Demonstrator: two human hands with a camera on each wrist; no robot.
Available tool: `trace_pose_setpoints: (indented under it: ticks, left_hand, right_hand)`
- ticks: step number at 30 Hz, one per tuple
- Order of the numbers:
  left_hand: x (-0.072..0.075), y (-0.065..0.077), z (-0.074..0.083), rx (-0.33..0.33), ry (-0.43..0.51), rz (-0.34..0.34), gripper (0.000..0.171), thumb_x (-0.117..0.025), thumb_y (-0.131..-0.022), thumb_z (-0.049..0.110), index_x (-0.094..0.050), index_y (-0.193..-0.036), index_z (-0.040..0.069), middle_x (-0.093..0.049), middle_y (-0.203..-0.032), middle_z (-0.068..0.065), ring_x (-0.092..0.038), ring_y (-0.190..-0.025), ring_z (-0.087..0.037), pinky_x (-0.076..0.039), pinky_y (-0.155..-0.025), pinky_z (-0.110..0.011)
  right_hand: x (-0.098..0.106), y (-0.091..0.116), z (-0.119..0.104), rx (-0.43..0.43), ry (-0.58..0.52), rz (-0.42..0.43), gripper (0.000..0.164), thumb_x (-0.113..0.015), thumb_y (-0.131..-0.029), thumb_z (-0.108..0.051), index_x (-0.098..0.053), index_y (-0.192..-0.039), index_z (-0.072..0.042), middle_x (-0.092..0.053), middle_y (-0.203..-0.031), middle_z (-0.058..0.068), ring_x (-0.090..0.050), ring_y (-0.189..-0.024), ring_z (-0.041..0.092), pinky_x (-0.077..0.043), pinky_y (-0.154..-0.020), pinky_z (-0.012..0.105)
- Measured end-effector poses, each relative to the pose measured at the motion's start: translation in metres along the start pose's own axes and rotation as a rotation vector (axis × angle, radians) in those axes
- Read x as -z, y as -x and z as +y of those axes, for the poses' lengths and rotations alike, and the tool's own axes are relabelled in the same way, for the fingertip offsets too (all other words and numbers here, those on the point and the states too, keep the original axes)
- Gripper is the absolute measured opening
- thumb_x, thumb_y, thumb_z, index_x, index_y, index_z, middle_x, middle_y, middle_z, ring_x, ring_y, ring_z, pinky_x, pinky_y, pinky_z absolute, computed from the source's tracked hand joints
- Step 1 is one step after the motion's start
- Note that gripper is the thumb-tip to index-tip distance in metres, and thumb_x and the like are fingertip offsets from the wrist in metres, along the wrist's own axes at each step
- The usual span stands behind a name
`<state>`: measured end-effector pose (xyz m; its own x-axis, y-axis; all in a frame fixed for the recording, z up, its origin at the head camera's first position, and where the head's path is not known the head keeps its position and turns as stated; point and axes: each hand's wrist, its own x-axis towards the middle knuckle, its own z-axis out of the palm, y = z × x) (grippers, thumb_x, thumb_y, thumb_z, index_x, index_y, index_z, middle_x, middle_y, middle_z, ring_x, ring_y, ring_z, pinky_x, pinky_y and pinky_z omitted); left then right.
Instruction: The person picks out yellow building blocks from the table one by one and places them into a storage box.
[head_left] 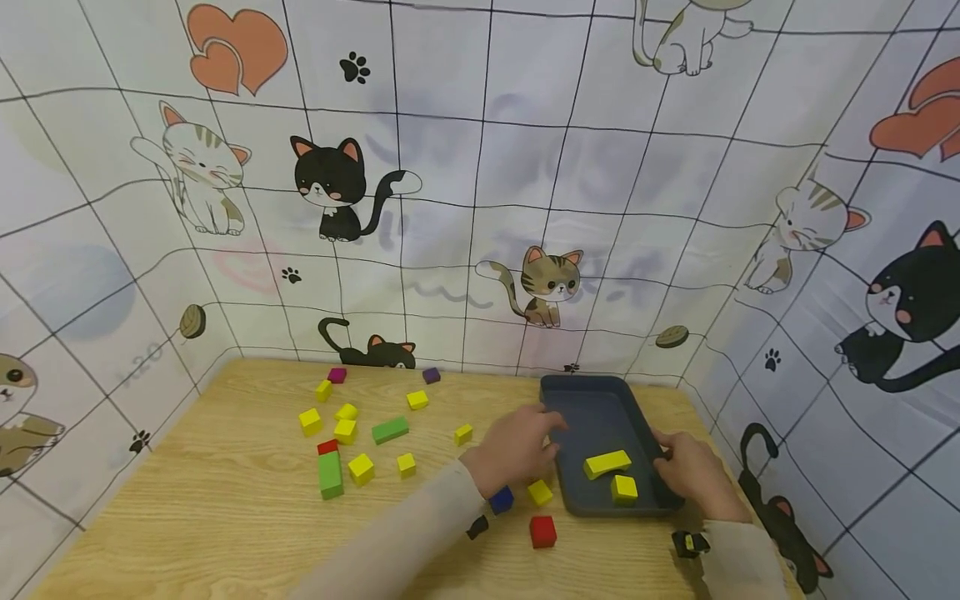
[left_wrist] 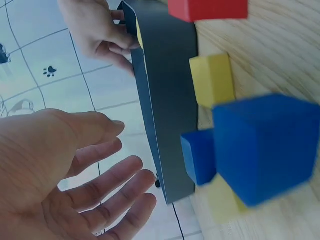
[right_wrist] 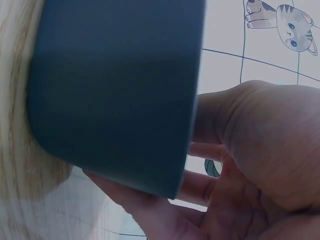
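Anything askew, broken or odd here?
Nothing stands out. The dark tray shows no visible damage, with two yellow blocks in it and the right hand gripping its rim. Loose blocks lie scattered over the table, but none looks broken.

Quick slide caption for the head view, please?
Right hand grips a dark tray holding two yellow blocks; left hand by its other side, coloured blocks scattered across the wooden table.

Dark grey tray (head_left: 592, 417); yellow, green, red, blue and purple blocks (head_left: 361, 470); wood-grained counter (head_left: 187, 517); white backdrop (head_left: 442, 167), black-gridded and cat-printed.
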<state>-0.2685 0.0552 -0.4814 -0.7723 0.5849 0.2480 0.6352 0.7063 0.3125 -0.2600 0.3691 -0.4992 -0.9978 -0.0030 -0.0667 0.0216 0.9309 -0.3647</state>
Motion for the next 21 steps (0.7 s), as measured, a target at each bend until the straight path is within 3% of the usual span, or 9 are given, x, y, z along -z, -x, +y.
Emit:
trace_pose_setpoints:
  ticks: [10, 21]
  left_hand:
    - [0.012, 0.027, -0.031, 0.071, 0.083, 0.029, 0.033, -0.072, -0.095, 0.026, -0.067, -0.126, 0.019, -0.063, -0.108, 0.002, -0.054, -0.073, -0.007, -0.048, -0.06, -0.017]
    - [0.012, 0.056, -0.062, 0.163, 0.106, 0.091, 0.033, -0.073, -0.094, 0.023, -0.068, -0.126, 0.017, -0.062, -0.113, 0.001, -0.058, -0.087, -0.011, -0.054, -0.078, -0.028]
  right_hand:
    - [0.002, 0.001, -0.002, -0.014, 0.001, 0.001, 0.06, -0.065, -0.09, -0.007, -0.047, -0.146, -0.001, -0.064, -0.115, 0.031, -0.064, -0.085, 0.031, -0.052, -0.066, 0.048]
    - [0.002, 0.002, -0.002, 0.003, 0.003, 0.008, 0.06, -0.065, -0.09, -0.008, -0.047, -0.146, -0.002, -0.066, -0.113, 0.029, -0.063, -0.083, 0.029, -0.05, -0.063, 0.044]
